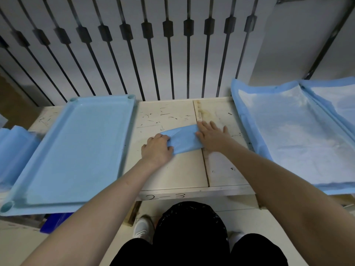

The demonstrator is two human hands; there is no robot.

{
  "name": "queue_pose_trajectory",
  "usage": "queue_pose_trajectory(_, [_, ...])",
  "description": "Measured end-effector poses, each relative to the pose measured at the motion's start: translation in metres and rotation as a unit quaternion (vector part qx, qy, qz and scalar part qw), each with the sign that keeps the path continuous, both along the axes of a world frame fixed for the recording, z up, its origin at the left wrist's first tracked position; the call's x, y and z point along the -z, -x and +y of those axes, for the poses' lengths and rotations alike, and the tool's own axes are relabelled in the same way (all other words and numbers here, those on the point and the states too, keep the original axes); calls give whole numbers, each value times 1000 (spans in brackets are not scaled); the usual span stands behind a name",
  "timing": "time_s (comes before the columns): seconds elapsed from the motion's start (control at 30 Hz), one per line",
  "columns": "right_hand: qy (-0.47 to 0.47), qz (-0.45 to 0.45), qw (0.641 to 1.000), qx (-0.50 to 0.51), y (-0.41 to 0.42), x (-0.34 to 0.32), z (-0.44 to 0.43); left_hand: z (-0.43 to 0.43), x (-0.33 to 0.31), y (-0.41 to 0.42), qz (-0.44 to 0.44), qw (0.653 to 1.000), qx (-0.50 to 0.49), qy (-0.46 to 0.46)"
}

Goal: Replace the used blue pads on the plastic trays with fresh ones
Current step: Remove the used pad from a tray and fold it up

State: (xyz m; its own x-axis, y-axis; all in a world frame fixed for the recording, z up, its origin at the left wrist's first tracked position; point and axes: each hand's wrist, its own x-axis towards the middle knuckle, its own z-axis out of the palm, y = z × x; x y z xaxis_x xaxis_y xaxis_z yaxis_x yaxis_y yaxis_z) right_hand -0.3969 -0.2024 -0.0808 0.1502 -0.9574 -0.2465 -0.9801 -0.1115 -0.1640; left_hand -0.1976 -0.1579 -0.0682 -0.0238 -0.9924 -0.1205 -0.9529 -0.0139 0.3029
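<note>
Below the table edge, black bag (190,227): stood at lower centre between the person's dark-clad legs, with a pale shoe (142,227) just left of it on the floor.
Blue bin (55,221): partly showed under the table at lower left.
Table (172,173): pale, scuffed top with a seam running front to back; the front edge bore the handwritten mark "2-3".
Left hand (156,148): at centre frame, knuckles up, fingers curled over the left end of the folded pad and gripping it.
Right hand (211,136): just right of centre, laid flat with fingers straight and spread, pressing the right end of the same pad against the table.
Folded blue pad (182,140): lay on the bare table at centre, between the two hands and touching both, well apart from either tray.
Empty tray (76,146): light blue plastic, at left of frame, resting on the table with no pad in it; its near corner overhung the table edge.
Pad stack (13,150): blue folded sheets at the far left edge, just beside the empty tray.
Spread pad (297,135): at right of frame, opened out, white centre with blue border; whether used or fresh could not be told.
Second spread pad (336,104): at the upper right edge, touching the first.
Dark bars (134,54): rose behind the table across the upper frame against a pale wall.
</note>
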Motion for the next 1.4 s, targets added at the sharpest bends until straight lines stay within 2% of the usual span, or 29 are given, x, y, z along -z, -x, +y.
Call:
queue_pose_trajectory(0.07, [23,11,999,31,6,-7,2,-2,-2,0,31,999,-27,-23])
queue_pose_trajectory(0.13, [94,-30,992,76,6,-14,10,-9,-5,0,111,987,-100,-56])
queue_pose_trajectory(0.2, [126,-93,981,114,1,-17,18,-13,-10,1,250,946,-190,-86])
queue_pose_trajectory(0.3, [92,-107,981,136,-4,-13,26,-15,-17,8,435,853,-264,-117])
queue_pose_trajectory(0.4, [79,-138,978,137,-1,-9,30,-16,-18,13,520,788,-303,-128])
queue_pose_trajectory(0.5, [76,-191,970,133,7,-11,34,-14,-19,20,547,763,-305,-160])
queue_pose_trajectory(0.63, [42,-241,959,142,9,-15,42,-4,-28,29,578,751,-264,-181])
queue_pose_trajectory(0.8, [42,-376,908,183,9,-34,75,24,-62,38,598,756,-208,-166])
queue_pose_trajectory(0.87, [0,-440,874,208,15,-51,91,40,-79,42,596,764,-188,-160])
queue_pose_trajectory(0.97, [-136,-552,784,250,30,-75,112,58,-100,46,592,775,-168,-144])
queue_pose_trajectory(1.0, [-148,-571,771,239,35,-80,120,65,-106,46,593,776,-163,-137])
queue_pose_trajectory(1.1, [-57,-591,780,199,37,-86,139,87,-118,45,587,788,-150,-113])
queue_pose_trajectory(1.27, [91,-575,792,187,34,-88,166,107,-111,29,559,810,-163,-71])
queue_pose_trajectory(1.33, [124,-561,799,177,39,-86,174,113,-107,20,530,827,-175,-70])
queue_pose_trajectory(1.4, [119,-539,819,157,41,-84,184,122,-101,11,476,860,-171,-74])
